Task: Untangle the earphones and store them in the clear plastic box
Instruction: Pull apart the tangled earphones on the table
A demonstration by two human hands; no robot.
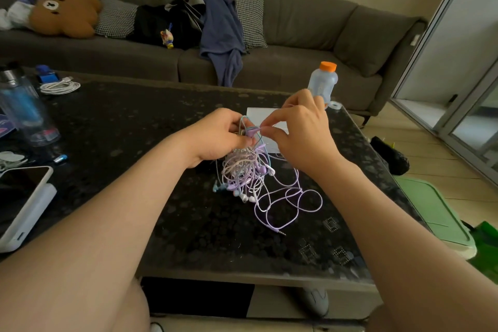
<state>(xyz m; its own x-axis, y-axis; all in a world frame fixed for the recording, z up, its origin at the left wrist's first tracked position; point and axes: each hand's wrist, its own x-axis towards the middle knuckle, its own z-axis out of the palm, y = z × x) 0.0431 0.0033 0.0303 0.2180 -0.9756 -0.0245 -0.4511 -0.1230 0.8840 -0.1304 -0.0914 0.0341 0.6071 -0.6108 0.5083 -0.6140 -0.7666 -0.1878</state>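
Left edge of the frame: a dark speckled table carries a white-cased phone (cut off at the border), a blurred blue water bottle and a coiled white cable. Behind it a grey sofa runs across the top of the frame, with a brown bear cushion at upper left and a blue garment draped over the middle.

At centre, the left hand has its fingers curled round the top of the earphones, a purple, white and teal tangle hanging down to the tabletop, with loose loops spread to its right. The right hand pinches a purple piece at the top of the tangle between thumb and forefinger.

Just behind both hands lies a pale box, mostly covered by them, so its shape is hard to make out. Further right stand an orange-capped bottle and a sliding glass door; a green lid lies on the floor at lower right.
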